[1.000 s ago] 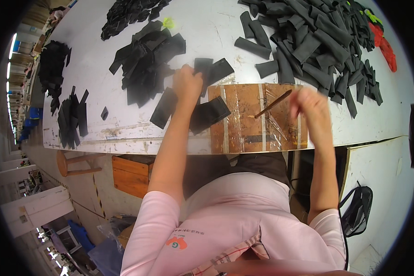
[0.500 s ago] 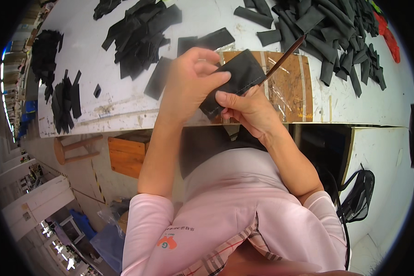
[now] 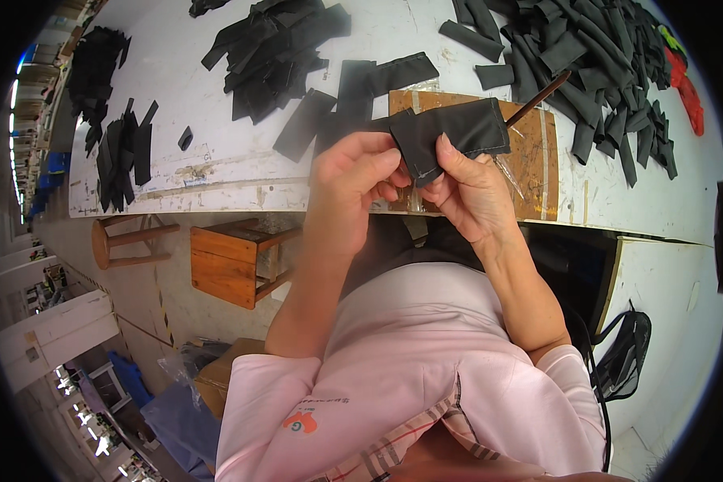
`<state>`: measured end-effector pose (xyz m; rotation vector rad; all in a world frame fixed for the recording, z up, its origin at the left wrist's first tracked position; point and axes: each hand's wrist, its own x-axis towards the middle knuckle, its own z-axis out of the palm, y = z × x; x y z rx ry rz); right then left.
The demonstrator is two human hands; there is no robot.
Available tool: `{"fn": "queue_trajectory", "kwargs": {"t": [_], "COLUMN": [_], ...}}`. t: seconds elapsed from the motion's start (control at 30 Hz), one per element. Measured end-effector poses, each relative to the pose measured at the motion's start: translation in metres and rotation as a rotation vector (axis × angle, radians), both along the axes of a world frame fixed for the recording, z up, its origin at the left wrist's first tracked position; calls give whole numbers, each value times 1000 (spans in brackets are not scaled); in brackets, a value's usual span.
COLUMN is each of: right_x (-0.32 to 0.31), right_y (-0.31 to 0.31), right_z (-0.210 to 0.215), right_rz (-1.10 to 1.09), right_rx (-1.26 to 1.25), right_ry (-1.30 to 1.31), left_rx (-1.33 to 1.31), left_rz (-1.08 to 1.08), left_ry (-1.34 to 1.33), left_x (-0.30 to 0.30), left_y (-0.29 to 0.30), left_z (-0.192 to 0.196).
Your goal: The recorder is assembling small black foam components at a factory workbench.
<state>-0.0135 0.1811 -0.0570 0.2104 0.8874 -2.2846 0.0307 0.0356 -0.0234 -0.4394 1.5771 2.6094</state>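
Head view shows both hands raised just above the near edge of a white worktable, pinching one small rectangular black fabric piece with pale stitching along its edge. The left hand is curled closed, thumb and fingertips nipping the piece's lower left corner; the right hand is likewise closed on that same lower edge, its fingertips pressed against the cloth from the front. From the two grips the piece rises up and to the right, its long axis running roughly left to right with a slight upward tilt, so most of it stands free beyond the right hand, which is the nearer one to its bulk. Behind it lies one brown wooden board covered with clear tape, and one thin dark stick rests slanting across the board's far corner. Black fabric strips lie in heaps, too many to count: one large pile at far right, one at centre, smaller ones at left. Two wooden stools stand under the table.
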Motion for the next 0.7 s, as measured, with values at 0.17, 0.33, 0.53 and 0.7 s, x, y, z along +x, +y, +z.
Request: {"fn": "queue_trajectory", "kwargs": {"t": [0.17,0.33,0.53,0.7], "right_x": [-1,0,1,-1], "right_y": [1,2,-3,-5], "right_z": [1,0,5,1], "right_rz": [14,5,-46,-35], "right_rx": [7,43,102,122], "right_ry": [1,24,-6,-8], "left_rx": [-73,-52,-105,-129], "left_rz": [-36,-42,-34,-16], "left_ry": [-35,-39,-45,-3], "left_x": [-4,-4,-5,-6], "left_y": [-4,-6,-7,-7], "left_z": [1,1,-6,-7]}}
